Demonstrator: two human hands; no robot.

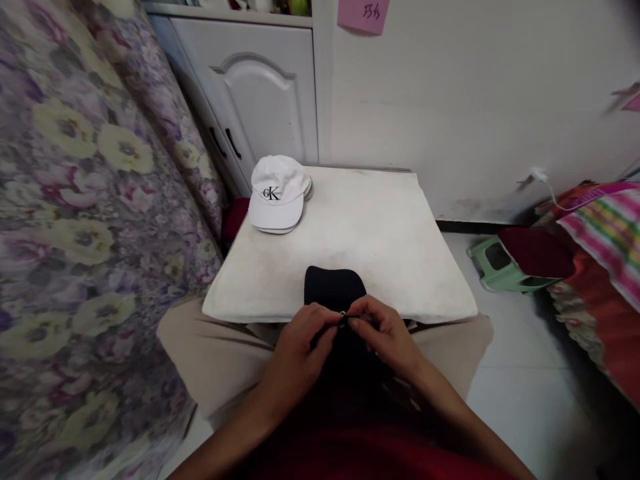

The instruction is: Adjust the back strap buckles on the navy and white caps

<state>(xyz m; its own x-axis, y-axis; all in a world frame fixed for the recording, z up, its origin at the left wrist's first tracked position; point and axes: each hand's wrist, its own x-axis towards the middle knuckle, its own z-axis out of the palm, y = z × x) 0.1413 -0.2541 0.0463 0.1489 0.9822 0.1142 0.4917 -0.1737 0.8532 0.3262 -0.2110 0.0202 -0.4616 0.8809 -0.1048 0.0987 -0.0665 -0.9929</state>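
Black cap (334, 287), smooth curved brim pointing away from both hands. Left hand (305, 340) and right hand (387, 333) pinch a small ring (343, 314) between them.

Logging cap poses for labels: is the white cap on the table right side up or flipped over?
Right side up: the white cap shows its rounded crown above the brim, with the logo reading upright.

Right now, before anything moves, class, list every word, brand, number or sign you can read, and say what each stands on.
"CK": front of the top white baseball cap; smaller print across it is too small to read.
"巧", apparently, then an unclear character: handwritten on the pink sticky note.
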